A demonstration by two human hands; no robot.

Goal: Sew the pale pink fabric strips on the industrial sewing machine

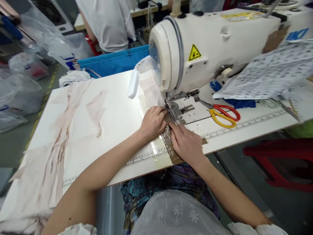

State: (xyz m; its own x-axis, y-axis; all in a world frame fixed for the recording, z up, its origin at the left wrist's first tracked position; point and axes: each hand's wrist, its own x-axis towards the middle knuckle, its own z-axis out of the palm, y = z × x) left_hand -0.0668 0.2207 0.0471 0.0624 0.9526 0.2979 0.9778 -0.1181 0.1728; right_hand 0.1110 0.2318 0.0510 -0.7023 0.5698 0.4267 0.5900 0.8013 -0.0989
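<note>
Your tabletop (117, 98) is brightly lit; you see glare on the pale glossy strip (158, 150). Wide-angle distortion stretches the edges; plastic bags (21, 88) at left blur.

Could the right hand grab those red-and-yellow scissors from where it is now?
Probably yes. The scissors lie on the white tabletop, beyond and to the right of the right hand, and nothing seems to stand between. The hand would first have to leave its spot at the sewing machine.
</note>
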